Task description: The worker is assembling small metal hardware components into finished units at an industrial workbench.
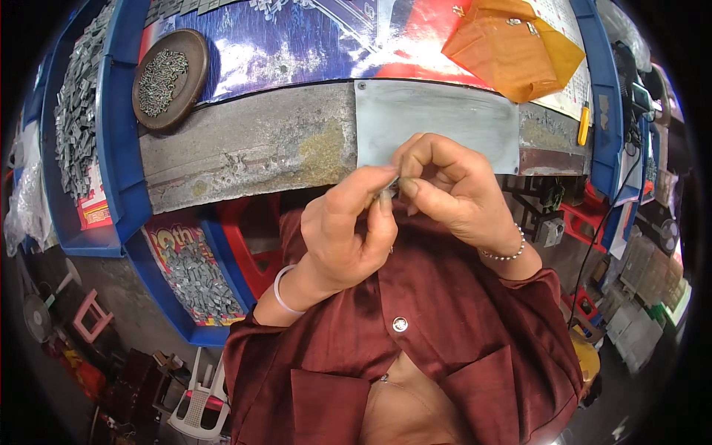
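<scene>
My left hand (335,231) pinches a small dark grey piece (390,185) between thumb and fingertips, just in front of the bench edge. Its exact kind is hidden by the fingers. My right hand (454,185) meets it there, with its thumb and curled fingers closed on the same piece. Both hands are close together over my lap, by the lower edge of a pale grey sheet (437,111) fixed to the bench. At the back left, a round brown dish (194,70) holds many tiny metal parts, apart from both hands.
Blue bins (122,148) on the left hold heaps of small grey metal pieces (78,111); a lower blue tray (159,297) holds more. An orange packet (512,55) lies at the back right, near a yellow-handled tool (584,126). A white plastic chair (199,400) stands lower left.
</scene>
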Motion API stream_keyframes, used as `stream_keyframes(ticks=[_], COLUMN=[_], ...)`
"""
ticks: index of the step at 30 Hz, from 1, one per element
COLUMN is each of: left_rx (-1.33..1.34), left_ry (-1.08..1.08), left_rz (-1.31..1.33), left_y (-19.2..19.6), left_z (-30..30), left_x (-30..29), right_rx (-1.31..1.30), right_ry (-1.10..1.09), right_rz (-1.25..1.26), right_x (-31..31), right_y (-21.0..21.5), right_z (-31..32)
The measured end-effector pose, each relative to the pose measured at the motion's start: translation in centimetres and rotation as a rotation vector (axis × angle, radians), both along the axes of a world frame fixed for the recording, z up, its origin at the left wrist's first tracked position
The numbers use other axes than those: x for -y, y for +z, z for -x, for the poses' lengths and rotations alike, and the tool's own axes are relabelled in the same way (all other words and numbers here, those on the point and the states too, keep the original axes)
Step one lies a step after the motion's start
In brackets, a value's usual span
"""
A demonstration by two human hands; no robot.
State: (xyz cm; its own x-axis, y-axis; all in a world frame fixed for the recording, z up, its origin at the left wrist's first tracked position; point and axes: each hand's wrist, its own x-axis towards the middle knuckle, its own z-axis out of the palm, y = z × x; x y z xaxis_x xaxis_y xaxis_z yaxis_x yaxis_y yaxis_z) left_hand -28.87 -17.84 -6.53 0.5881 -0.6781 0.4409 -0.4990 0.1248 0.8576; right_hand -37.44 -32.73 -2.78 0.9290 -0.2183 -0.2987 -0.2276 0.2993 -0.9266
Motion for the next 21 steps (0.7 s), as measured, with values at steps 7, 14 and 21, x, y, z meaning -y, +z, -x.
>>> stream_keyframes(ticks=[7, 14, 21], left_rx=[0.061, -0.384, -0.172], left_ry=[0.079, -0.007, -0.013], left_rz=[0.157, 0.034, 0.029], left_y=[-0.9, -0.2, 0.2], left_z=[0.2, 0.3, 0.1], left_x=[0.6, -0.2, 0.2], right_rx=[0.111, 0.046, 0.134], right_ry=[-0.148, -0.170, -0.173], right_rz=[-0.174, -0.331, -0.067], right_x=[-1.4, -1.2, -1.9], right_y=[-0.9, -1.0, -1.4], right_z=[0.0, -0.3, 0.4])
